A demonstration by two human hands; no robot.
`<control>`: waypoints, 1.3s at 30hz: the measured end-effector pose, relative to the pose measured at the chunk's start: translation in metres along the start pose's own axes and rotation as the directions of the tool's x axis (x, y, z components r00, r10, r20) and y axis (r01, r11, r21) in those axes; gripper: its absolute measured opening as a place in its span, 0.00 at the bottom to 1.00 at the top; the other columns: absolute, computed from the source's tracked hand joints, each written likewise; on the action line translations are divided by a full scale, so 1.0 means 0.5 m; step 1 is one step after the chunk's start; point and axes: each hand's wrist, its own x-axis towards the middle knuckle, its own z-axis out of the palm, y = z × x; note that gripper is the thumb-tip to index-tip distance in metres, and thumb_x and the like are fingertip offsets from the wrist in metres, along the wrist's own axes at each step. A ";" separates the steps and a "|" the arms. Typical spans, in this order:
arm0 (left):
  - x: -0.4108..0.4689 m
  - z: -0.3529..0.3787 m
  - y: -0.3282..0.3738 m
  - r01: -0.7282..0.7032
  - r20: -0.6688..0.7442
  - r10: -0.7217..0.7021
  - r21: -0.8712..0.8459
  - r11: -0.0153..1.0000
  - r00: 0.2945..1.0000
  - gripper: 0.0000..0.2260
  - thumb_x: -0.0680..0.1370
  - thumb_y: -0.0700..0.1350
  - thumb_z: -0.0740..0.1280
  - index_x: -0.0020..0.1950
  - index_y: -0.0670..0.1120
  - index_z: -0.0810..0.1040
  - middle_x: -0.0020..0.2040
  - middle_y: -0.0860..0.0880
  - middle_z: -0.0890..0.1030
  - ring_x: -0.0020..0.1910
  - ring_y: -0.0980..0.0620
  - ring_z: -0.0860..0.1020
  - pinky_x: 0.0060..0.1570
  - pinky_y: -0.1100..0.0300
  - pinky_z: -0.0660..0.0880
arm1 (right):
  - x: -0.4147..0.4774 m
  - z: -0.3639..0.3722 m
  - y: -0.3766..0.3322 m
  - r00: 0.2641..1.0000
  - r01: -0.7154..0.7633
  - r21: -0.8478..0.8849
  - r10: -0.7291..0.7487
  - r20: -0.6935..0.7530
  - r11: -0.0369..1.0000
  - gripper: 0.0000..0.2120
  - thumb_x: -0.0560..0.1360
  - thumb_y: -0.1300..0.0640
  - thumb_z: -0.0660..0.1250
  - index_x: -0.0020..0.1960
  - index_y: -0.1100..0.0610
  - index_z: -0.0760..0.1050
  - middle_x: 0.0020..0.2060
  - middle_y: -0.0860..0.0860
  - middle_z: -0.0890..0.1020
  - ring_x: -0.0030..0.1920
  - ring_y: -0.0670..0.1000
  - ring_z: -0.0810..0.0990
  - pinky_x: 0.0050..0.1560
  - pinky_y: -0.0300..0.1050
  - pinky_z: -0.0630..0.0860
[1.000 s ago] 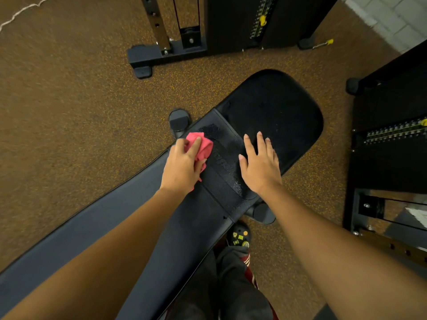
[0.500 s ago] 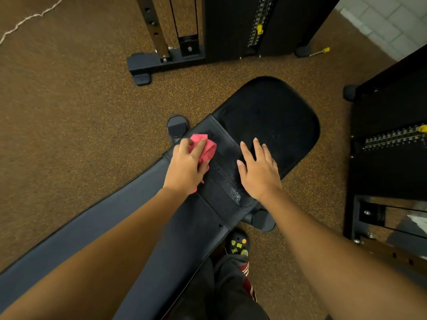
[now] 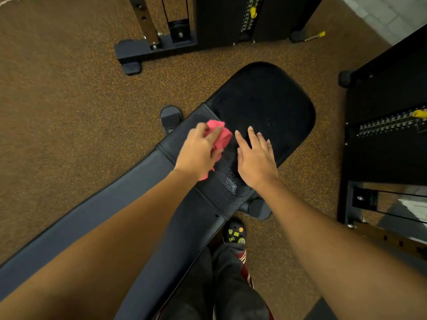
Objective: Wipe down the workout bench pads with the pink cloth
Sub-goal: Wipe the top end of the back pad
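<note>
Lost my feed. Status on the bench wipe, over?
Left hand grips pink cloth on bench pad. Right hand flat beside it, open. Nothing blocking.

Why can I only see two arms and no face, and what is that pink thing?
The camera sits on the person's head and looks down, so you mostly see their arms. The left hand holds a bunched pink cloth against the black workout bench, near its rounded seat pad. The right hand lies flat beside it, fingers straight, holding nothing. Below is one shoe on the speckled brown floor. The dark frames around are gym weight machines.
</note>
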 end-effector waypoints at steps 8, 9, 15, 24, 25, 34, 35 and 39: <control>-0.004 0.002 0.019 0.054 -0.023 -0.055 -0.024 0.998 0.998 0.23 0.76 0.41 0.67 0.69 0.40 0.69 0.59 0.37 0.71 0.54 0.37 0.70 0.56 0.47 0.70 | 0.000 -0.003 0.000 1.000 -0.001 0.009 0.001 0.002 1.000 0.25 0.81 0.58 0.52 0.76 0.51 0.52 0.76 0.57 0.52 0.75 0.59 0.51 0.75 0.56 0.46; -0.013 0.007 0.021 -0.014 0.004 0.014 -0.013 1.000 1.000 0.22 0.74 0.41 0.68 0.68 0.39 0.71 0.57 0.36 0.72 0.51 0.36 0.72 0.53 0.46 0.73 | 0.000 -0.003 0.000 1.000 -0.006 0.012 0.006 0.005 1.000 0.25 0.81 0.58 0.52 0.76 0.51 0.51 0.76 0.56 0.52 0.75 0.59 0.51 0.74 0.56 0.45; 0.054 -0.019 -0.028 0.033 -0.021 -0.032 0.047 0.998 0.999 0.24 0.76 0.44 0.67 0.71 0.42 0.67 0.62 0.37 0.69 0.57 0.37 0.69 0.59 0.48 0.68 | 0.003 -0.003 0.001 1.000 0.005 0.002 -0.005 0.011 1.000 0.25 0.81 0.58 0.52 0.77 0.51 0.51 0.76 0.56 0.51 0.75 0.59 0.50 0.75 0.57 0.45; 0.002 0.009 0.020 -0.014 -0.008 0.014 -0.016 1.000 1.000 0.23 0.74 0.41 0.69 0.68 0.38 0.71 0.56 0.36 0.73 0.50 0.37 0.72 0.51 0.47 0.74 | 0.001 -0.006 0.008 1.000 0.015 0.011 -0.015 0.010 1.000 0.25 0.80 0.59 0.52 0.76 0.51 0.52 0.76 0.56 0.51 0.75 0.58 0.50 0.75 0.56 0.44; -0.006 0.014 0.019 -0.071 0.006 0.071 -0.001 0.997 0.997 0.23 0.73 0.40 0.70 0.66 0.38 0.72 0.53 0.35 0.74 0.47 0.36 0.73 0.48 0.46 0.76 | 0.001 -0.008 0.009 1.000 0.019 0.003 -0.019 0.014 1.000 0.25 0.80 0.59 0.52 0.76 0.51 0.52 0.76 0.56 0.51 0.75 0.58 0.50 0.75 0.56 0.44; 0.062 -0.025 -0.036 0.200 -0.073 -0.203 -0.050 0.979 0.977 0.23 0.77 0.44 0.66 0.71 0.42 0.66 0.62 0.37 0.68 0.59 0.38 0.68 0.62 0.49 0.65 | -0.002 -0.005 0.022 0.998 0.056 -0.003 -0.055 0.018 0.998 0.25 0.81 0.58 0.51 0.77 0.50 0.50 0.77 0.55 0.51 0.76 0.57 0.50 0.75 0.57 0.43; 0.055 -0.019 -0.031 0.195 -0.074 -0.198 -0.045 0.980 0.977 0.23 0.77 0.44 0.66 0.71 0.41 0.66 0.61 0.36 0.68 0.59 0.37 0.68 0.61 0.49 0.65 | -0.002 -0.005 0.025 0.998 0.060 0.010 -0.061 0.016 0.998 0.24 0.81 0.58 0.51 0.77 0.50 0.51 0.77 0.55 0.52 0.76 0.57 0.50 0.75 0.56 0.43; 0.002 0.006 0.003 0.172 -0.062 -0.174 -0.031 0.985 0.983 0.24 0.77 0.44 0.66 0.71 0.42 0.66 0.60 0.37 0.69 0.56 0.38 0.68 0.59 0.49 0.66 | 0.002 -0.011 0.028 1.000 0.020 0.212 -0.022 0.008 0.977 0.22 0.82 0.55 0.49 0.76 0.53 0.55 0.76 0.54 0.55 0.76 0.56 0.51 0.74 0.52 0.42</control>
